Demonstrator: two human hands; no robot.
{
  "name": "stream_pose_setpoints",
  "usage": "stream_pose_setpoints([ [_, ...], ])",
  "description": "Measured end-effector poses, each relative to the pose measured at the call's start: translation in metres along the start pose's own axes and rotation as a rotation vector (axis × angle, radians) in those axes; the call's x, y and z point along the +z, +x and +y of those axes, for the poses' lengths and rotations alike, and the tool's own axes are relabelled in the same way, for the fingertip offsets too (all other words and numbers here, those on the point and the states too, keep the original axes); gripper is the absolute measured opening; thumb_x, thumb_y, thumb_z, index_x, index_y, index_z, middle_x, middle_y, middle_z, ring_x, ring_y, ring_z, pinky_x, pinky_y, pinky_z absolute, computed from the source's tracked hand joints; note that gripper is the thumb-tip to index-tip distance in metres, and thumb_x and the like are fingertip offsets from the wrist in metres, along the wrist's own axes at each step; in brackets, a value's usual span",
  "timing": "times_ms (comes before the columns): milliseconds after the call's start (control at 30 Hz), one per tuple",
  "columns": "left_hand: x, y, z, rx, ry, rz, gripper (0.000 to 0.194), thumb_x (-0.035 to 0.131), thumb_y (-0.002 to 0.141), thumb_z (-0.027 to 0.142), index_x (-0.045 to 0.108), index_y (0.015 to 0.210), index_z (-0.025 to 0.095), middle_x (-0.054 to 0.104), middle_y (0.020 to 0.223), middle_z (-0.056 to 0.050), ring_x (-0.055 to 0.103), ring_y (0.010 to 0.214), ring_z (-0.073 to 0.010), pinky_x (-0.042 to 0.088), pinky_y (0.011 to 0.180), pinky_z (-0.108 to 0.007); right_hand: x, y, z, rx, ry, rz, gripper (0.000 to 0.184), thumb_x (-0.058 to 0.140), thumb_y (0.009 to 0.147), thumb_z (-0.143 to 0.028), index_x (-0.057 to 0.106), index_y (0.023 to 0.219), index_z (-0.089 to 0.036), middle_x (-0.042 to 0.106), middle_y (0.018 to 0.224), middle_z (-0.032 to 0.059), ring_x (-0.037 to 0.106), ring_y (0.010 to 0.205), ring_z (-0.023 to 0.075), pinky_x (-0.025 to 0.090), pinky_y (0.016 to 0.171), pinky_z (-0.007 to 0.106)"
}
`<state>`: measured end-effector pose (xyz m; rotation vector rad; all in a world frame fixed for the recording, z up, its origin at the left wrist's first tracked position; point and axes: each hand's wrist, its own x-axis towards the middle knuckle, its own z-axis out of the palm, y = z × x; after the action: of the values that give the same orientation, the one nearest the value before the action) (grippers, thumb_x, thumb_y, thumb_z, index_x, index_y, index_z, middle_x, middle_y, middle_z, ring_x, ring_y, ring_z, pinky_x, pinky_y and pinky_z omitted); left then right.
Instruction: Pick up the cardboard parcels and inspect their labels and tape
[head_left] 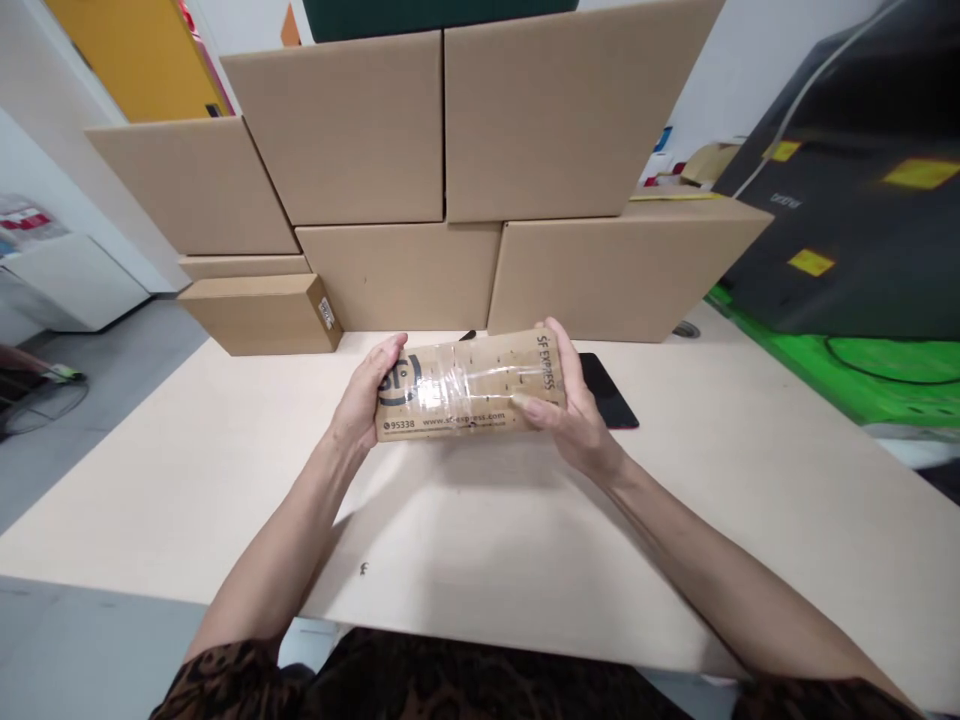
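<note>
A small brown cardboard parcel [469, 385] with printed courier markings and clear tape round its middle is held just above the pale table [225, 470]. My left hand [367, 395] is closed round the parcel's left end. At the right end, my right hand [574, 405] grips it, thumb on the front face and fingers behind. The parcel lies lengthwise between the two hands, its printed face turned toward me.
A wall of stacked cardboard boxes [420, 190] lines the table's far edge, with a flat small box [262, 312] at the left. A black flat device [609, 392] lies behind the right hand. A dark and green machine [862, 250] stands at the right.
</note>
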<state>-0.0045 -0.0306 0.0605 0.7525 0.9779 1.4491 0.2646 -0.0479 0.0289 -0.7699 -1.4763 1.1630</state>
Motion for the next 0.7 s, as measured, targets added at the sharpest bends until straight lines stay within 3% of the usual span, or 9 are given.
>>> stream_pose_setpoints([
  [133, -0.007, 0.004, 0.012, -0.277, -0.096, -0.032, 0.029, 0.074, 0.094, 0.045, 0.075, 0.098, 0.016, 0.081, 0.085, -0.008, 0.081, 0.086, -0.0251, 0.068, 0.086, -0.042, -0.006, 0.007, -0.004, -0.196, -0.119, -0.067, 0.111, 0.089, 0.072, -0.065, 0.031, 0.166, -0.048, 0.026, 0.18, -0.0033, 0.021, 0.167, 0.0426, 0.024, 0.133, 0.069],
  [233, -0.006, 0.007, 0.006, -0.299, -0.104, -0.063, 0.031, 0.064, 0.102, 0.044, 0.074, 0.1, 0.015, 0.084, 0.093, -0.011, 0.082, 0.1, -0.0271, 0.066, 0.098, -0.045, -0.013, 0.02, -0.003, -0.226, -0.192, -0.055, 0.104, 0.089, 0.072, -0.065, 0.04, 0.162, -0.048, 0.034, 0.177, -0.0041, 0.026, 0.165, 0.0421, 0.021, 0.134, 0.067],
  [300, -0.002, 0.008, -0.005, -0.212, -0.098, -0.088, 0.039, 0.06, 0.103, 0.051, 0.074, 0.108, 0.016, 0.084, 0.106, -0.012, 0.08, 0.113, -0.0281, 0.063, 0.107, -0.047, -0.015, 0.027, 0.0, -0.169, -0.179, 0.0, 0.094, 0.084, 0.079, -0.066, 0.041, 0.161, -0.048, 0.042, 0.173, -0.0036, 0.036, 0.161, 0.0393, 0.023, 0.134, 0.064],
  [400, 0.005, 0.005, -0.032, -0.014, -0.075, -0.131, 0.071, 0.048, 0.099, 0.077, 0.07, 0.13, 0.017, 0.078, 0.132, -0.015, 0.066, 0.139, -0.0331, 0.054, 0.118, -0.052, -0.013, 0.033, 0.01, -0.097, -0.115, 0.14, 0.084, 0.078, 0.085, -0.067, 0.045, 0.159, -0.045, 0.054, 0.165, -0.0013, 0.044, 0.158, 0.0354, 0.024, 0.135, 0.06],
  [500, 0.006, 0.002, -0.06, 0.26, 0.003, -0.151, 0.099, 0.046, 0.084, 0.096, 0.048, 0.158, 0.029, 0.058, 0.162, -0.01, 0.047, 0.157, -0.0345, 0.043, 0.128, -0.054, -0.01, 0.036, 0.02, 0.009, 0.07, 0.232, 0.084, 0.078, 0.084, -0.068, 0.047, 0.157, -0.041, 0.066, 0.153, 0.002, 0.055, 0.15, 0.0333, 0.035, 0.131, 0.059],
  [600, 0.001, 0.003, -0.08, 0.423, 0.246, -0.272, 0.127, 0.075, 0.073, 0.086, 0.017, 0.171, 0.029, 0.035, 0.176, -0.015, 0.034, 0.164, -0.0365, 0.03, 0.135, -0.053, -0.011, 0.039, 0.025, 0.084, 0.208, 0.303, 0.081, 0.079, 0.08, -0.072, 0.057, 0.148, -0.036, 0.073, 0.144, 0.0043, 0.061, 0.145, 0.0331, 0.047, 0.123, 0.057],
  [700, -0.004, 0.008, -0.085, 0.44, 0.294, -0.242, 0.127, 0.083, 0.076, 0.073, 0.013, 0.171, 0.028, 0.036, 0.175, -0.017, 0.038, 0.161, -0.0371, 0.03, 0.134, -0.054, -0.01, 0.04, 0.026, 0.101, 0.236, 0.292, 0.072, 0.075, 0.083, -0.072, 0.061, 0.143, -0.036, 0.072, 0.145, 0.0034, 0.058, 0.147, 0.0306, 0.047, 0.124, 0.055],
])
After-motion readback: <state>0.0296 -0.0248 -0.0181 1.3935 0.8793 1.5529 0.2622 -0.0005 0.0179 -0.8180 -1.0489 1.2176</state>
